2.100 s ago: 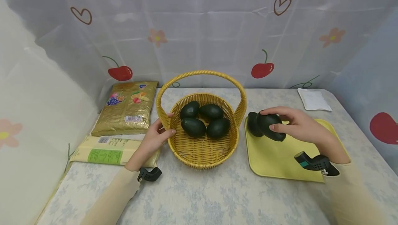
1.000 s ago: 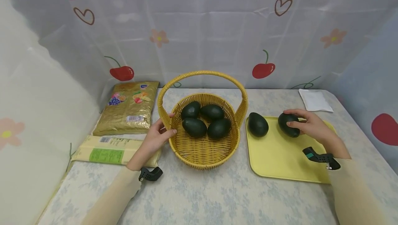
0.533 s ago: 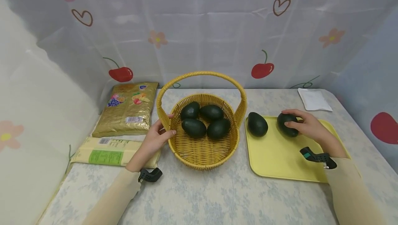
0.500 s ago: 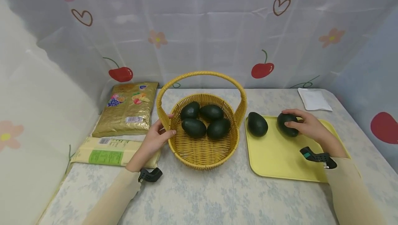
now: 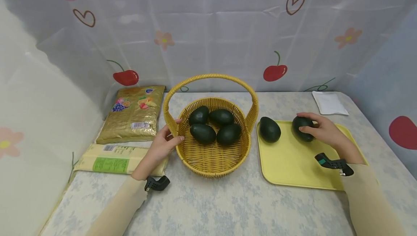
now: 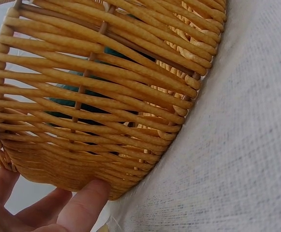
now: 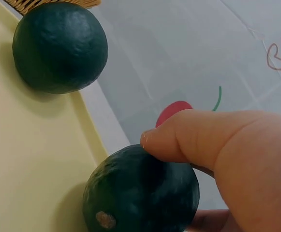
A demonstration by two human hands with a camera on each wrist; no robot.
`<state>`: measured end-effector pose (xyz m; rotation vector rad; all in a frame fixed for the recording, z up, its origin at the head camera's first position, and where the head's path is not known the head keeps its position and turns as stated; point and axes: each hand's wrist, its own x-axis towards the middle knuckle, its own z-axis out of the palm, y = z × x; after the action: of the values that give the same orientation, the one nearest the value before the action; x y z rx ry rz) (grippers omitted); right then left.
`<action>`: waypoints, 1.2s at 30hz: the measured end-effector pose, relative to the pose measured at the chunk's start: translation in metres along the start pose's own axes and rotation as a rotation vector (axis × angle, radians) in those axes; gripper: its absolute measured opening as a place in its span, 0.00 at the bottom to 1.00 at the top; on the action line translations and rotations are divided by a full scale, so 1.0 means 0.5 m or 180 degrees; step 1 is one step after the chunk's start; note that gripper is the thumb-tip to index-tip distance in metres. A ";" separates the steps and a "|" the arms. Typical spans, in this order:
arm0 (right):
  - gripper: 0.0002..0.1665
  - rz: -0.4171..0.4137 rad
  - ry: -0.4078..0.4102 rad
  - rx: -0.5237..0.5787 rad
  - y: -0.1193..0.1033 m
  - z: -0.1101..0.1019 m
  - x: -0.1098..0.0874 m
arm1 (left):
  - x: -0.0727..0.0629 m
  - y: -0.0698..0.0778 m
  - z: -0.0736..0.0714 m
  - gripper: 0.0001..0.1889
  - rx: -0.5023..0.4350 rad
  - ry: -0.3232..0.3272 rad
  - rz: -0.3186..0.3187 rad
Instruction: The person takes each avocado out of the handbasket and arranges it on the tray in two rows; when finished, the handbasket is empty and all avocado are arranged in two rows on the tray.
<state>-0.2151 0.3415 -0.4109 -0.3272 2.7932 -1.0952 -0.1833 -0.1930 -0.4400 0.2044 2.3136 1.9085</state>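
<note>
The yellow wicker basket (image 5: 212, 160) stands mid-table with several dark green avocados (image 5: 202, 134) in its back half. My left hand (image 5: 160, 148) grips its left side where the handle (image 5: 211, 76) joins the rim. In the left wrist view, fingertips (image 6: 84, 205) press the woven wall (image 6: 116, 125), and green shows through the gaps. My right hand (image 5: 322, 131) pinches an avocado (image 5: 299, 130) at the back of the yellow tray (image 5: 290, 167); its thumb lies over the fruit (image 7: 130, 193) in the right wrist view. Another avocado (image 5: 269, 130) sits untouched at the tray's back left corner.
A gold foil bag (image 5: 133, 114) with fruit pictures lies at the back left. In front of it is a cream and green packet (image 5: 114, 159), partly behind my left forearm. A white packet (image 5: 330, 103) lies behind the tray. A printed curtain (image 5: 208, 37) closes off the back.
My right hand has carried its avocado rightward and down from beside the other one to the tray's back middle, then stayed there. My left hand keeps its grip on the basket.
</note>
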 end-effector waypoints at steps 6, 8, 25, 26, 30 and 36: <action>0.36 0.0105 -0.0053 0.0055 -0.004 0.001 0.001 | -0.001 0.000 0.001 0.33 -0.0021 -0.0011 0.0021; 0.36 0.0130 -0.0052 0.0078 -0.003 0.003 0.002 | 0.000 0.001 0.001 0.33 -0.0015 -0.0010 0.0040; 0.32 0.0208 0.0145 0.0108 0.013 0.005 -0.001 | -0.001 -0.003 0.004 0.33 -0.0038 0.0020 -0.0010; 0.32 0.0224 0.0156 0.0088 0.014 0.002 -0.002 | -0.001 -0.003 0.004 0.33 -0.0033 0.0025 -0.0016; 0.32 0.0228 0.0122 0.0101 0.017 -0.003 -0.003 | -0.001 -0.003 0.003 0.33 -0.0052 0.0025 -0.0015; 0.37 0.0155 0.0025 0.0150 0.011 -0.002 0.000 | 0.000 -0.002 0.000 0.33 -0.0084 -0.0003 -0.0019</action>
<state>-0.2159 0.3462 -0.4140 -0.2490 2.7615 -1.1518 -0.1831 -0.1932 -0.4409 0.1955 2.2844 1.9344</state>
